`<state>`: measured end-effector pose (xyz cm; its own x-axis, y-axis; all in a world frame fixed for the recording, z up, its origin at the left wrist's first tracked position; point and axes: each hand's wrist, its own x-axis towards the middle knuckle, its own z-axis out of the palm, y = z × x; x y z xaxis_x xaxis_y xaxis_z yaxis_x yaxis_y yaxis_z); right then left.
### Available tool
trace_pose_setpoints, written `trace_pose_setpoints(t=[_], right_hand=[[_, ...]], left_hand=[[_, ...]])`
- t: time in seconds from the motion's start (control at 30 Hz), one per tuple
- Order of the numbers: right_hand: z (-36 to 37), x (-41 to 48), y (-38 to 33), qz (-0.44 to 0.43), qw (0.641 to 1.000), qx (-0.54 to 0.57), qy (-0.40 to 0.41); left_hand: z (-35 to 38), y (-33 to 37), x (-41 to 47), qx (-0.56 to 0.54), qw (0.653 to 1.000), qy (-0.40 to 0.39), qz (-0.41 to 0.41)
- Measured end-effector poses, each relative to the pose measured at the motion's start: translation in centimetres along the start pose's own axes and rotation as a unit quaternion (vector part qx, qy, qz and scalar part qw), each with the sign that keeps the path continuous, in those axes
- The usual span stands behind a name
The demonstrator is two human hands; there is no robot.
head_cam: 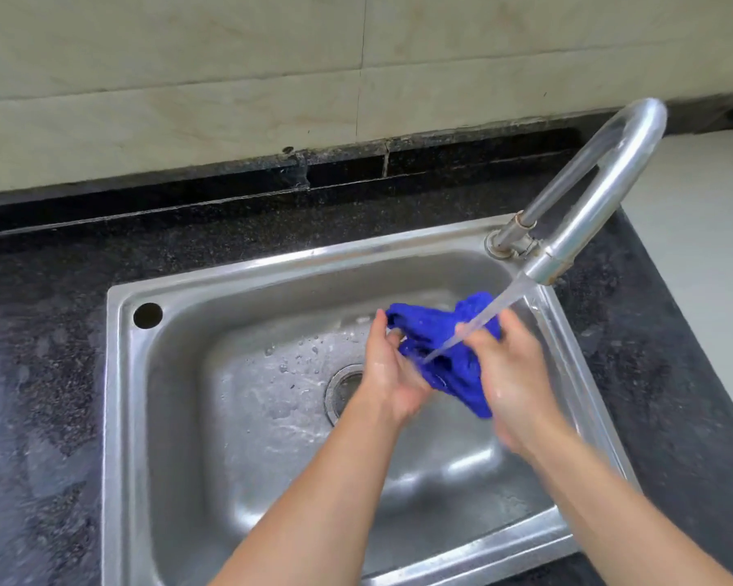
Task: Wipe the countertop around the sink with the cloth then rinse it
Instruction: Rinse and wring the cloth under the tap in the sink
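Rinsing seems the step in hand: left hand (388, 374) and right hand (509, 374) both grip the bunched cloth (434, 327), fingers (381, 325) curled round it, under the tap's (555, 255) stream (487, 315) near the sink's (115, 395) far right corner. Next move likely calls for wringing it out over the sink.

Drain (342, 393) half hidden by L hand (388, 374), R hand (513, 387) blurred, sink (115, 374) cropped btm

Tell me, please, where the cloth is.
Head view, right of centre: cloth over the sink, gripped by left hand and right hand, under the running tap.
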<state>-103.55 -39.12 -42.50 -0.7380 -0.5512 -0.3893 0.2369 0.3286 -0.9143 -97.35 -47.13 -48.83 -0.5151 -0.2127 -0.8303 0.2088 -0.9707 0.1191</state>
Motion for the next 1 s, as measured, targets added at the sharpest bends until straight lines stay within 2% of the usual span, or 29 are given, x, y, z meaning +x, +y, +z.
trace_pose_setpoints(t=[0.1, 0.17, 0.23, 0.27, 0.33, 0.47, 0.57, 0.63, 0.7, 0.77, 0.8, 0.9, 0.93, 1.0], right_hand=[[1.7, -3.1, 1.4, -0.052, 0.997, -0.045, -0.017], [2.5, -1.1, 1.7, -0.064, 0.993, -0.081, 0.049], [2.6, 3.5, 1.9, -0.038, 0.985, -0.092, 0.141], [2.6, 5.3, 2.1, -0.020, 0.984, -0.076, 0.159], [3.4, 5.1, 3.0, -0.001, 0.984, -0.052, 0.168], [4.8, -0.8, 3.9, -0.011, 0.995, -0.018, 0.102], [4.3, 3.9, 2.5, 0.021, 0.983, -0.016, 0.182], [4.7, 5.2, 2.2, 0.007, 0.980, -0.028, 0.199], [5.8, 2.4, 3.4, -0.035, 0.985, -0.039, 0.163], [6.4, -0.8, 3.8, -0.060, 0.993, -0.004, 0.100], [6.1, -0.4, 4.1, -0.059, 0.993, -0.008, 0.105], [3.4, 5.0, 4.6, -0.018, 0.979, -0.144, 0.140], [2.2, 6.3, 4.5, -0.002, 0.972, -0.201, 0.123], [0.2, 6.7, 4.6, -0.004, 0.975, -0.220, 0.024]], left_hand=[[0.9, 0.2, -0.6, 0.052, 0.998, 0.039, 0.001], [1.6, -1.2, -1.3, 0.104, 0.993, 0.048, 0.035], [2.0, -2.5, -1.8, 0.147, 0.983, 0.056, 0.094], [2.1, -2.7, -1.7, 0.163, 0.978, 0.065, 0.115], [1.9, -1.5, -0.9, 0.179, 0.968, 0.105, 0.141], [1.0, 0.2, -0.8, 0.161, 0.966, 0.133, 0.152], [0.4, -2.3, -2.3, 0.261, 0.938, 0.113, 0.197], [0.2, -2.0, -2.1, 0.294, 0.922, 0.128, 0.215], [-0.1, -0.1, -1.2, 0.275, 0.925, 0.161, 0.206], [-0.1, 1.1, -1.2, 0.220, 0.943, 0.165, 0.190], [0.0, 0.9, -1.4, 0.217, 0.949, 0.148, 0.174], [0.3, -1.1, -2.9, 0.305, 0.937, 0.085, 0.150], [0.3, -1.2, -3.1, 0.324, 0.929, 0.074, 0.161], [0.1, -0.1, -2.7, 0.352, 0.913, 0.064, 0.196]])
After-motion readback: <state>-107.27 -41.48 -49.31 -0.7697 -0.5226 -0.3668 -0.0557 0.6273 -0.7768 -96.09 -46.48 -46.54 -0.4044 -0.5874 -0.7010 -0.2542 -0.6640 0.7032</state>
